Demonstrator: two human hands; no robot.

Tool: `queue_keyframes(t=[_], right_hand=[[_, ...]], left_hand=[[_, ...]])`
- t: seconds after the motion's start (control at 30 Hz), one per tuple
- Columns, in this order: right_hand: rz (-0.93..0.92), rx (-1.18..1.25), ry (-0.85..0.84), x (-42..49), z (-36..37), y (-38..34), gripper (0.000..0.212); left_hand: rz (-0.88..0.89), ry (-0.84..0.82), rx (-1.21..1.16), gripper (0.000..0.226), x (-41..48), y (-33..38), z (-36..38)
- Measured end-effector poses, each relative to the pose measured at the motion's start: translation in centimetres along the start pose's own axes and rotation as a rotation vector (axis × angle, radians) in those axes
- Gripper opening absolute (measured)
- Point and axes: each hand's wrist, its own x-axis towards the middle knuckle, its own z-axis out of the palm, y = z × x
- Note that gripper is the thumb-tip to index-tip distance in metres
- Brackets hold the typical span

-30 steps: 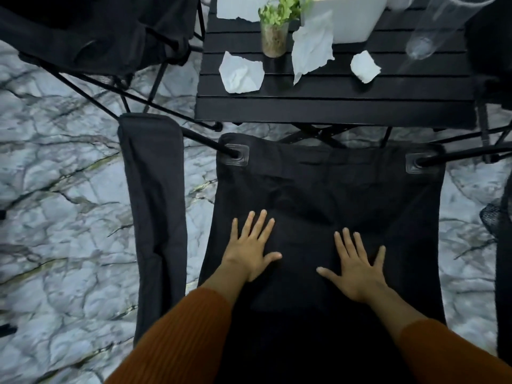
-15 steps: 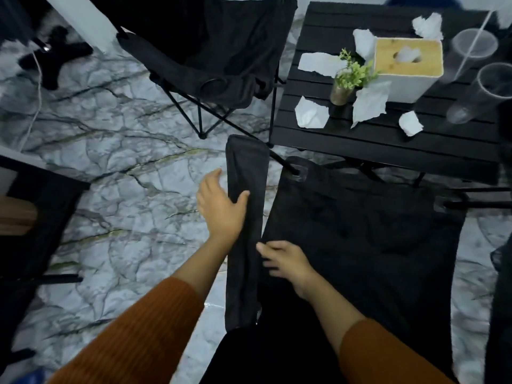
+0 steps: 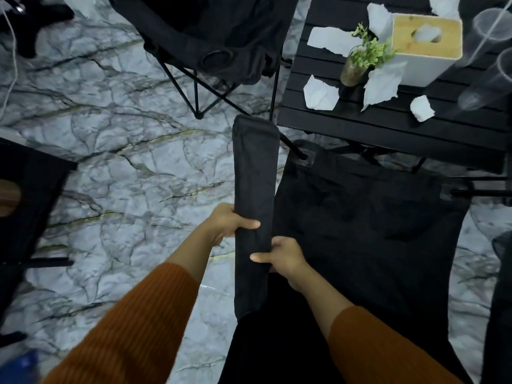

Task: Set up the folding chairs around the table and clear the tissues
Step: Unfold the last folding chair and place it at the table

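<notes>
On the table (image 3: 388, 134) six loose tissues (image 3: 320, 94) are counted, with one box (image 3: 426, 48), one plant (image 3: 363, 55) and two clear cups (image 3: 490, 20). Two chairs (image 3: 360, 231) are seen beside the table; further dark shapes cannot be told.

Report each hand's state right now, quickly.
Left hand: closed, gripping the black fabric armrest.
Right hand: closed, gripping the same armrest, nearer the person.

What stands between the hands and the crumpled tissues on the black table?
The folding chair's seat lies between the person and the table. The left hand and right hand both grip its armrest, so neither is free. On the table, a small plant stands among the tissues.
</notes>
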Motion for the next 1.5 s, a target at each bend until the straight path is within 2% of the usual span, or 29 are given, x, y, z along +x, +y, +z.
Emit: queue_keyframes(t=[0.07, 0.17, 0.27, 0.33, 0.4, 0.47, 0.57, 0.67, 0.77, 0.97, 1.13, 1.3, 1.5], right_hand=[[0.003, -0.092, -0.013, -0.2, -0.3, 0.0, 0.026], [-0.002, -0.213, 0.004, -0.9, -0.6, -0.3, 0.032], [-0.073, -0.361, 0.045, -2.3, -1.6, -0.1, 0.031], [-0.107, -0.439, 0.047, -4.0, -2.8, 0.0, 0.041], [-0.139, -0.521, 0.059, -6.4, -4.3, 0.1, 0.05], [-0.168, -0.585, 0.095, -9.0, -5.9, 0.4, 0.053], [-0.201, -0.662, 0.158, -12.9, -7.5, 0.7, 0.053], [-0.238, -0.742, 0.201, -16.8, -8.0, 0.5, 0.055], [-0.312, -0.843, 0.238, -20.4, -7.4, -0.1, 0.057], [-0.462, -0.981, 0.301, -25.9, -3.2, -2.1, 0.056], [-0.59, -1.037, 0.316, -27.5, 3.1, -4.8, 0.055], [-0.597, -1.062, 0.299, -26.4, 10.3, -8.3, 0.048], [-0.579, -1.032, 0.295, -24.3, 17.2, -12.8, 0.06]], left_hand=[[-0.041, 0.0, -0.017, 0.025, -0.9, -1.8, 0.4], [-0.018, 0.13, -0.035, 0.025, -1.2, -3.4, 1.2], [0.064, 0.222, 0.05, 0.044, -2.4, -3.4, 2.0], [0.133, 0.289, 0.144, 0.064, -4.2, -3.0, 2.5], [0.23, 0.35, 0.267, 0.072, -6.4, -2.5, 3.0], [0.314, 0.364, 0.411, 0.067, -8.6, -2.4, 3.3], [0.349, 0.33, 0.623, 0.063, -12.3, -2.5, 3.4], [0.362, 0.297, 0.738, 0.055, -16.1, -3.0, 3.1], [0.383, 0.345, 0.84, 0.049, -19.6, -3.8, 2.1], [0.356, 0.459, 1.066, 0.05, -26.0, -6.1, -2.0], [0.276, 0.502, 1.039, 0.056, -28.9, -7.4, -7.9], [0.27, 0.509, 0.998, 0.058, -29.7, -7.5, -15.2], [0.29, 0.542, 0.996, 0.061, -29.1, -5.2, -24.0]])
